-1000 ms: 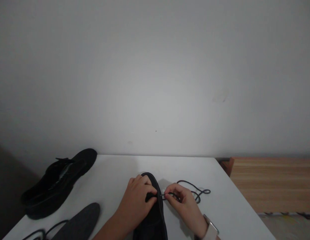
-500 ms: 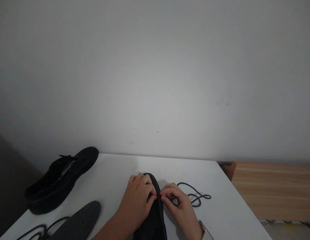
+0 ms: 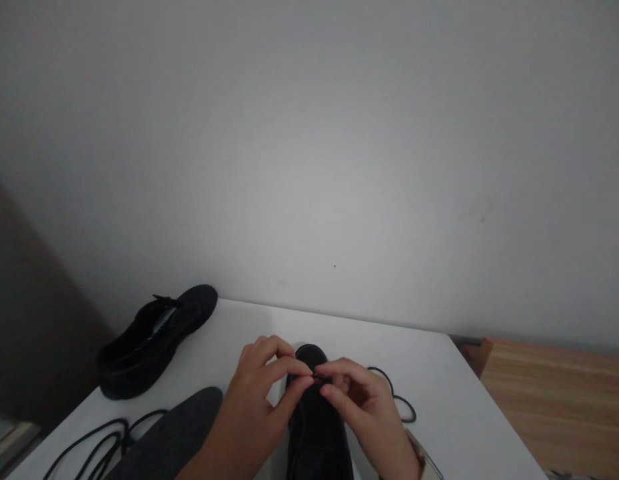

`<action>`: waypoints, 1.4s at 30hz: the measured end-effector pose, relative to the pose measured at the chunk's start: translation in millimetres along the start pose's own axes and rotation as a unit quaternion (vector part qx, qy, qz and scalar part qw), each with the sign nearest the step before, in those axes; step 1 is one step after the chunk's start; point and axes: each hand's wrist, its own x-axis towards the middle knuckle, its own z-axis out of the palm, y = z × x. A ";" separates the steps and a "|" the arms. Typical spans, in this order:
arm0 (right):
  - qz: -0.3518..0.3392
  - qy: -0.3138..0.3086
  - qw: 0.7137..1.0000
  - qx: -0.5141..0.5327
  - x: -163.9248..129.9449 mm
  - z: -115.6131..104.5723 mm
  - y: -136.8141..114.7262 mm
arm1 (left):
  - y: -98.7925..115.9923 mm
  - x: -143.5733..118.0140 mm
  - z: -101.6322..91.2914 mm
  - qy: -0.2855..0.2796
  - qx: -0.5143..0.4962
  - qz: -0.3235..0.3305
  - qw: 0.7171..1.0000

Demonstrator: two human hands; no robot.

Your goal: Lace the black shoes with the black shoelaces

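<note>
Pale wristband (image 3: 430, 468), probably a watch

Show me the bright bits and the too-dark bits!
Head view: the wall is palest around its middle; head view: the lower left looks murky; head view: the black lace between the left hand and right hand barely stands out against the black shoe beneath.

Background stuff on and around the white table (image 3: 454, 400)

Spare black shoe (image 3: 164, 347) parked along the left side, dark grey insole-looking piece (image 3: 174, 433) nearer the front with a loose black cord (image 3: 125, 440) beside it. Plain pale wall (image 3: 329, 167) behind, tiny dark speck (image 3: 334, 266) on it, wood-grain panel (image 3: 554, 400) off right.
</note>
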 end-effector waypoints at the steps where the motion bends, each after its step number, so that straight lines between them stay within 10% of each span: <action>1: 0.011 -0.006 1.000 0.006 1.8 3.2 0.8 | -2.4 -1.8 4.7 -0.007 -0.014 -0.010 1.000; 10: 0.016 -0.012 0.995 -0.099 12.9 7.2 11.0 | -38.0 -21.0 36.2 -0.104 -0.233 -0.231 0.939; 22: -0.022 -0.084 0.955 -0.285 18.6 26.9 -0.2 | -70.2 -34.4 34.2 -0.074 -0.364 -0.308 0.876; 36: -0.051 -0.094 0.932 -0.346 9.3 38.9 4.3 | -66.1 -36.9 39.5 -0.072 -0.304 -0.240 0.919; 42: -0.089 -0.047 0.943 -0.317 0.5 5.6 -5.0 | -63.8 -36.7 26.8 -0.034 -0.221 -0.215 0.951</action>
